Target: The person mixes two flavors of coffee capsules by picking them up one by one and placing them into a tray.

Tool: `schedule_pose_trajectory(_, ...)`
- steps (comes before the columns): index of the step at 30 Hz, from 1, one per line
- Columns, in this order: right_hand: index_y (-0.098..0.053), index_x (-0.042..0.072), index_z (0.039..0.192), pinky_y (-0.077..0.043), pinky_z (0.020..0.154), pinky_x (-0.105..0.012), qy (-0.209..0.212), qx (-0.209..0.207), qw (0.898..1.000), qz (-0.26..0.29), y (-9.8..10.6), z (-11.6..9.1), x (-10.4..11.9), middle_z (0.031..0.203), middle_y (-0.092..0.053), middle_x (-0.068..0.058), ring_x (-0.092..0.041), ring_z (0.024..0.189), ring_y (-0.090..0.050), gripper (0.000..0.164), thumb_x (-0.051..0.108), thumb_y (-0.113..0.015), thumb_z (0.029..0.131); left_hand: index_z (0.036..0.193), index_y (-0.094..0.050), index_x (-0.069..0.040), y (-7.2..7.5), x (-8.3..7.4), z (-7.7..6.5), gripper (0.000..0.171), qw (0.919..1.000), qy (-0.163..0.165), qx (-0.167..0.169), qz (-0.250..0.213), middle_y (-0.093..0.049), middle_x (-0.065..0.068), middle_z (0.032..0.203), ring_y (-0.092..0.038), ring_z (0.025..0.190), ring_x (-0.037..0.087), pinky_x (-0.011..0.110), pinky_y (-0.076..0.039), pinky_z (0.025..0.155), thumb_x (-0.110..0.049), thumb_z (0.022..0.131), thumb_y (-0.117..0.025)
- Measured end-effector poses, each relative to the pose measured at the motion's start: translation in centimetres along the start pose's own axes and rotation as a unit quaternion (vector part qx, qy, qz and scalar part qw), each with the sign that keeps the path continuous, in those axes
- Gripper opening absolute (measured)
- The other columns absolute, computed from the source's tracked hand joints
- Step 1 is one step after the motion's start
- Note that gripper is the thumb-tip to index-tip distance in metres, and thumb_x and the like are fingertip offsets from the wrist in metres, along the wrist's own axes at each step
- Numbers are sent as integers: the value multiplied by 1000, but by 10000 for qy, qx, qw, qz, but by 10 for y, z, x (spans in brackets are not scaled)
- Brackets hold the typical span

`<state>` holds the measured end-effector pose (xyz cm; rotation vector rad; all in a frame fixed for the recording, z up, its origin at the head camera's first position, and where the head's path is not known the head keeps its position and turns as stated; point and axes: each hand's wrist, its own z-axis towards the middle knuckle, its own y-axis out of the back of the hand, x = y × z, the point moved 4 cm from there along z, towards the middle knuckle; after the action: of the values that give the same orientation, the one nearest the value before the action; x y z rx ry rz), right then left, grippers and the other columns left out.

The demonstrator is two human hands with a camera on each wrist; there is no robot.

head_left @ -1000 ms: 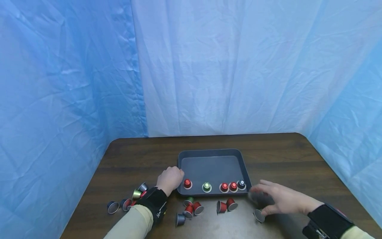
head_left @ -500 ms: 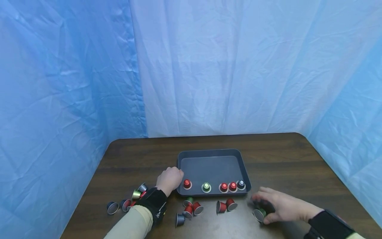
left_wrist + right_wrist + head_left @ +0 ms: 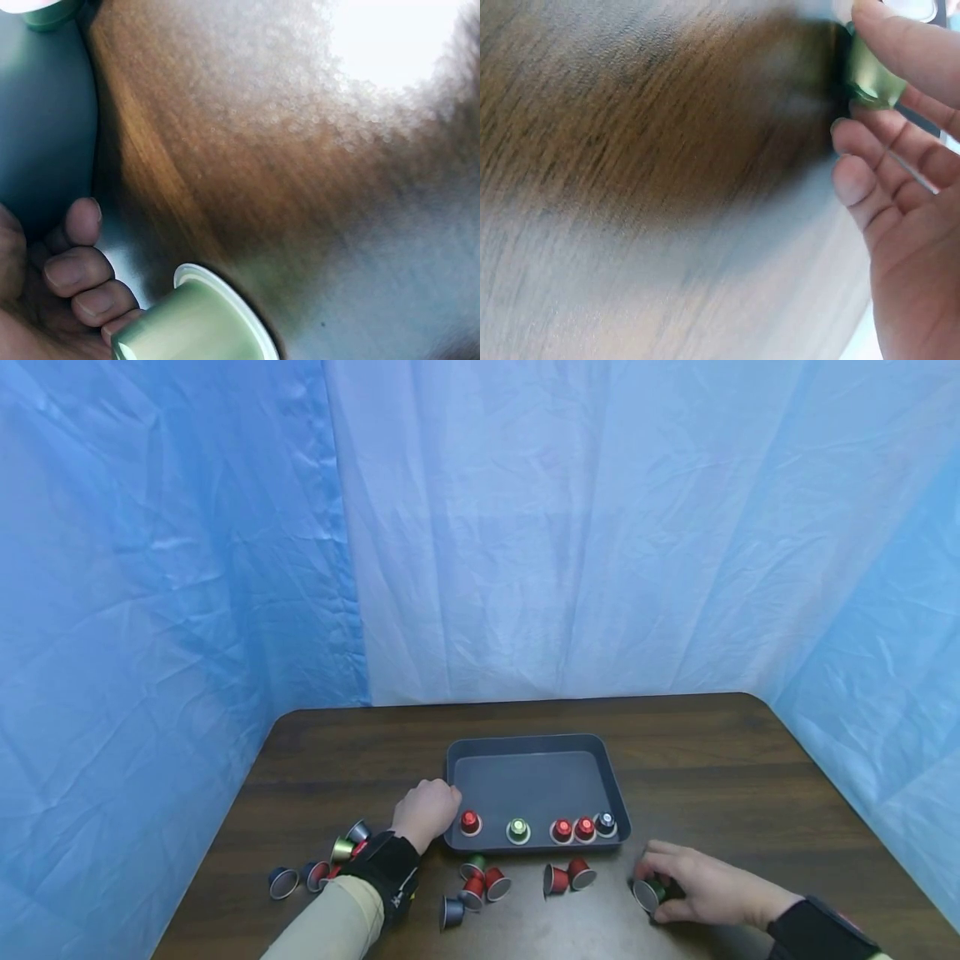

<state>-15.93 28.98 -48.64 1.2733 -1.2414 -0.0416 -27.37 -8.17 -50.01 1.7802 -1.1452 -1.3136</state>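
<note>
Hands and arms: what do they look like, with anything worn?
The left hand and right hand are ungloved. The left wristband is black with a small pale marking; the right wristband is also black. The left sleeve is pale; only a sliver of the right sleeve shows.

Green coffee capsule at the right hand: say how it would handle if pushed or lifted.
The green coffee capsule, on its side and tapered, would probably roll in a curve. Its smooth, shiny wall may be slippery. Small in the right hand, it is likely light.
</note>
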Motion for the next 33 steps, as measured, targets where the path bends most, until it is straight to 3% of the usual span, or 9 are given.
schedule_pose_trajectory(14, -64, 24, 113, -54, 76, -29, -572, -159, 9978, -285, 5, 2, 11, 102, -60, 19, 2, 88, -55, 33, 39, -80, 88, 86, -68, -5, -2, 1, 1, 38, 10000, 31, 11, -22, -53, 9, 68, -54, 61, 25, 35, -42, 55, -34, 105, -50)
schedule_pose_trajectory(33, -63, 21, 110, -53, 74, -27, -508, -317, 9978, -272, 11, 7, 21, 100, -60, 17, 1, 86, -56, 32, 38, -80, 88, 84, -68, -6, -3, 1, 2, 39, 10000, 22, 35, -23, -53, 9, 68, -55, 61, 25, 35, -42, 54, -34, 104, -50)
